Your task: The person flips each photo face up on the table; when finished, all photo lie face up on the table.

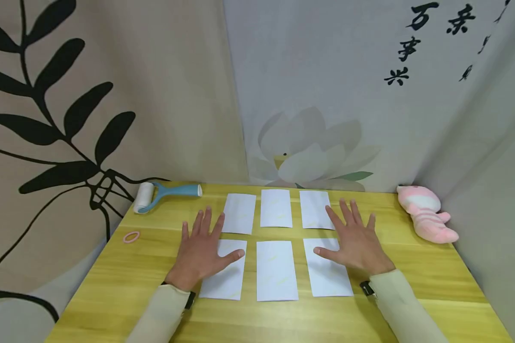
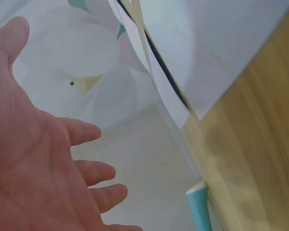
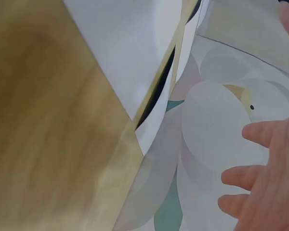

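Several white paper cards lie on the wooden table in two rows of three. My left hand [image 1: 200, 255], fingers spread and palm down, hovers over the front left card [image 1: 227, 283], covering part of it. Likewise spread, my right hand [image 1: 358, 243] overlaps the front right card [image 1: 332, 278] and the corner of the back right card [image 1: 315, 209]. Between the hands are the front middle card [image 1: 277, 271] and the back middle card [image 1: 276, 208]. The back left card [image 1: 239, 213] sits beyond my left fingertips. Both wrist views show bare palms held above the table, holding nothing.
A blue-handled lint roller [image 1: 171, 192] lies at the table's back left, with a pink ring [image 1: 131, 237] in front of it. At the back right edge rests a pink plush toy [image 1: 427, 214]. A printed curtain [image 1: 317, 95] hangs behind the wooden table [image 1: 412, 267].
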### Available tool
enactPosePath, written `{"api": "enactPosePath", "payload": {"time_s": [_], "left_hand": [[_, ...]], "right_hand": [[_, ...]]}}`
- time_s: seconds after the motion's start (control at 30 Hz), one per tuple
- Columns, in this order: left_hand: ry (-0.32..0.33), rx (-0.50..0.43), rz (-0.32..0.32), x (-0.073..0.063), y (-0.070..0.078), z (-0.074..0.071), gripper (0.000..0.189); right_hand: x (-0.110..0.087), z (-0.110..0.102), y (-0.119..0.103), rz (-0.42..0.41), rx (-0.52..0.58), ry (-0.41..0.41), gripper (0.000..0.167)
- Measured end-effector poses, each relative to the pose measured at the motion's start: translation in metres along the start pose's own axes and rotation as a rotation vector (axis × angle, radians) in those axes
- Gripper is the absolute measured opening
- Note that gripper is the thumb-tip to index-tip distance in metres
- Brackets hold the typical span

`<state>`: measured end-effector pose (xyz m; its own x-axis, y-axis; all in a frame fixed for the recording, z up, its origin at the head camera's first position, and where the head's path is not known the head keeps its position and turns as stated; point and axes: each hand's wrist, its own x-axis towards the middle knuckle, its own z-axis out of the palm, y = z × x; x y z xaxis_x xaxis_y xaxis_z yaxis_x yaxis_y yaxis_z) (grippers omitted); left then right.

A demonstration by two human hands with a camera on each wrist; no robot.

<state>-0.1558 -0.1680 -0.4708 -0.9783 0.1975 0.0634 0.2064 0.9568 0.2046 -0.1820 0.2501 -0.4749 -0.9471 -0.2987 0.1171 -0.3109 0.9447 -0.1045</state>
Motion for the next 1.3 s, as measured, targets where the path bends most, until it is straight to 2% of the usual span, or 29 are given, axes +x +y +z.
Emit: {"api": "enactPosePath", "payload": {"time_s": [0.17, 0.33, 0.67, 0.83, 1.0, 1.13, 1.3], "left_hand": [[0.018, -0.046, 0.035, -0.004, 0.007, 0.004, 0.113], [0.003, -0.157, 0.074, -0.002, 0.015, 0.003, 0.110], [-0.051, -0.384, 0.084, 0.001, 0.041, -0.002, 0.097], [-0.065, -0.488, 0.089, 0.006, 0.058, 0.007, 0.092], [-0.072, -0.547, 0.099, 0.013, 0.075, 0.017, 0.084], [-0.080, -0.607, 0.107, 0.014, 0.089, 0.024, 0.078], [-0.110, -0.739, 0.109, 0.011, 0.107, 0.034, 0.073]], "right_hand": [[-0.006, 0.002, -0.002, -0.022, 0.033, 0.030, 0.116], [-0.010, 0.002, -0.002, -0.042, 0.100, 0.069, 0.110], [-0.022, 0.001, -0.007, -0.002, 0.290, 0.002, 0.099], [-0.025, -0.001, -0.008, -0.006, 0.340, -0.009, 0.091], [-0.026, 0.002, -0.006, -0.028, 0.400, 0.014, 0.080], [-0.030, 0.006, -0.004, -0.043, 0.446, 0.026, 0.073], [-0.040, 0.008, -0.002, -0.037, 0.532, 0.027, 0.067]]}}
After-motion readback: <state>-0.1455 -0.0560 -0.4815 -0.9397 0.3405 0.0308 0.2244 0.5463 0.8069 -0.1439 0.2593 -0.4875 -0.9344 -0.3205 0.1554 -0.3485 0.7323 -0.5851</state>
